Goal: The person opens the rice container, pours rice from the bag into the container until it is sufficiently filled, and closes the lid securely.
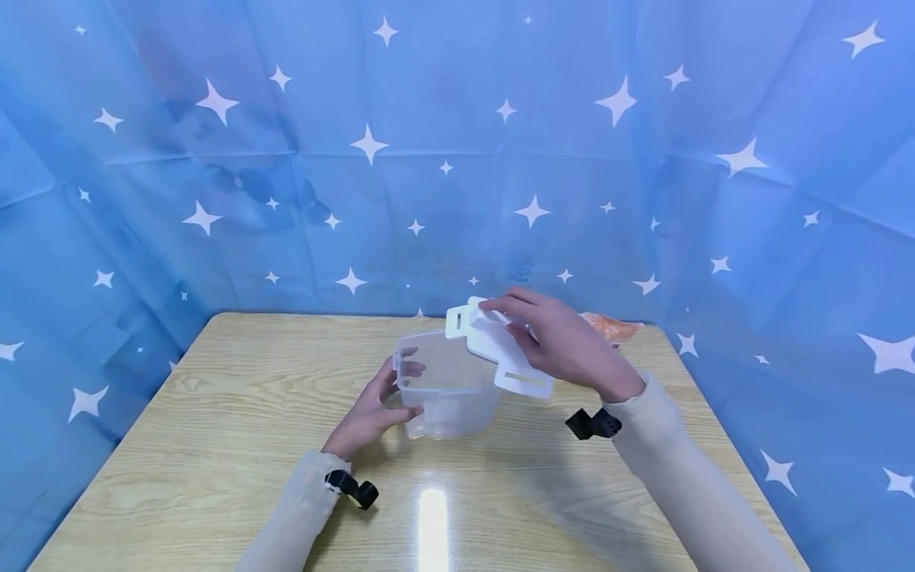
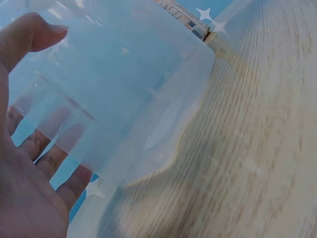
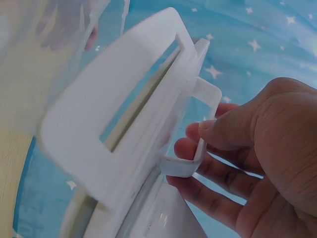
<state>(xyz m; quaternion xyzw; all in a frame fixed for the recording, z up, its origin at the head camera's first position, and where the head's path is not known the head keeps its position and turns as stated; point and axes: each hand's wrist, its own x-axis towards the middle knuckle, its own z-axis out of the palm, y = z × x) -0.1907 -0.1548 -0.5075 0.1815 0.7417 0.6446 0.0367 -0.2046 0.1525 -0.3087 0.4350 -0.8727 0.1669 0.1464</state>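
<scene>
box [image 1: 450, 413]: mid table [image 1: 236, 413], left hand [image 1: 372, 409] gripping its 9 o'clock side | lid [image 1: 492, 338]: tilted at box's 2 o'clock, right hand [image 1: 565, 342] pinching its loop handle | handling: both look light; box thin, probably slick, springy, best held across opposite walls; lid stiffer, take by handle, spare slotted flaps

an orange packet [image 1: 613, 327] lies near a starry blue curtain [image 1: 443, 95].

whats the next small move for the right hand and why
I'd probably set the white plastic lid down on the pale wooden table: the right hand pinches the lid's handle, while the translucent plastic box in the left hand is open with nothing visible inside.
</scene>
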